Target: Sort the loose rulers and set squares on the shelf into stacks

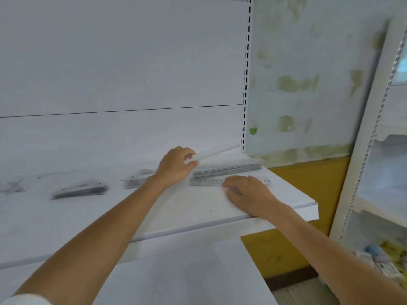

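Note:
My left hand (176,166) pinches the near end of a clear ruler (217,151) that slants up to the right above a stack of clear rulers (226,167) at the right end of the white shelf (198,208). In front of that stack a single clear ruler (207,182) lies flat. My right hand (248,194) rests on it with fingers spread over its right half. Farther left along the shelf lie a small stack of set squares (136,179), another stack (81,190) and a blurred pile (11,187).
The shelf's white back panel (121,73) rises behind, with a slotted upright (246,84) at its right edge. A second shelving unit (378,150) stands at the right with colourful packets (383,258) low down. A lower shelf (187,271) juts out below.

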A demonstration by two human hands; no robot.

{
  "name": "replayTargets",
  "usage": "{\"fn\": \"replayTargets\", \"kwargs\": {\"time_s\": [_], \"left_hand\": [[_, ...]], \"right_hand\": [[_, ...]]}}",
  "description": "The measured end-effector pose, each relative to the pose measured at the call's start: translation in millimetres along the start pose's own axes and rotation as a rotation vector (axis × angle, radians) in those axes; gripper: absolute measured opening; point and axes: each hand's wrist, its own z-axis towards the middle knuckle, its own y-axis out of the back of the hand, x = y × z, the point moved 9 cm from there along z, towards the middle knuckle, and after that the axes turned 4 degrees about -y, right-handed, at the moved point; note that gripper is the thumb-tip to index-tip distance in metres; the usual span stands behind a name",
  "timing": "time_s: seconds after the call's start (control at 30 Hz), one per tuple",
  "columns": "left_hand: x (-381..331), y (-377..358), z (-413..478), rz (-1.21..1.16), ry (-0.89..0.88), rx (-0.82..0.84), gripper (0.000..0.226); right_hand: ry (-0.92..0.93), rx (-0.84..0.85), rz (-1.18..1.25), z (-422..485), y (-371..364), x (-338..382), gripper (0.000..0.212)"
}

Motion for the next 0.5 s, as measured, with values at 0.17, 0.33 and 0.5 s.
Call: {"fn": "replayTargets", "kwargs": {"time_s": [0.17,0.33,0.5], "left_hand": [[-20,-30,24,-0.058,0.024,0.062,0.029],[-18,-57,26,0.033,0.059,0.156,0.028],[-17,-65,27,0.217,0.051,0.237,0.039]], "right_hand": [[-0.020,-0.025,0.028,4,3,-3,0.033],[-0.090,-0.057,0.105,5,5,-13,0.031],[-0.134,-0.085,0.092,5,8,-16,0.024]]}}
